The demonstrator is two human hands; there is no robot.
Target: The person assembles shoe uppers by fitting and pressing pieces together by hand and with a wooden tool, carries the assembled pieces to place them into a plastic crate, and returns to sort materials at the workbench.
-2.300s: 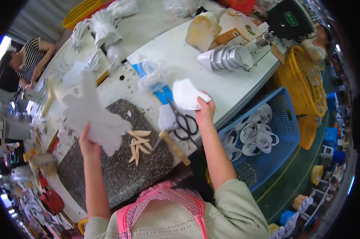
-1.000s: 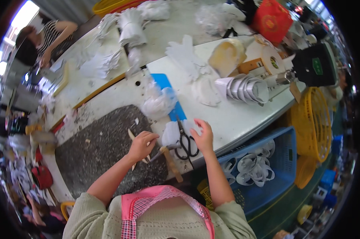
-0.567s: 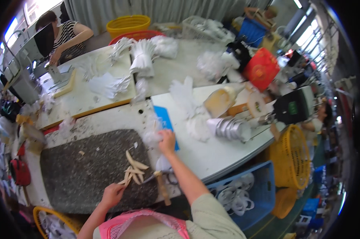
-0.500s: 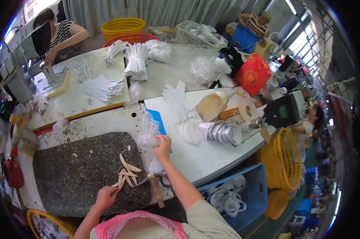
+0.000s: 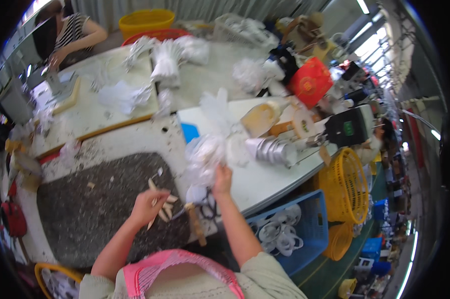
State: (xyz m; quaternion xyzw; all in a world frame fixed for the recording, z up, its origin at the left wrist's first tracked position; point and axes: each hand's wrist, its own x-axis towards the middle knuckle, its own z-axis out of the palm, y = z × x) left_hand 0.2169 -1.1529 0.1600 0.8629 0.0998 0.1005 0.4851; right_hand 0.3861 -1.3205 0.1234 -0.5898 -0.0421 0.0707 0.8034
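Centre of frame: right hand point(image 5: 222, 177) closed around a bundle of white gloves point(image 5: 205, 152), held above the white table point(image 5: 264, 179). Lower left of centre: left hand point(image 5: 147, 205), fingers curled over pale wooden sticks point(image 5: 164, 207) on the dark speckled mat point(image 5: 90, 214); scissors point(image 5: 209, 207) just beside
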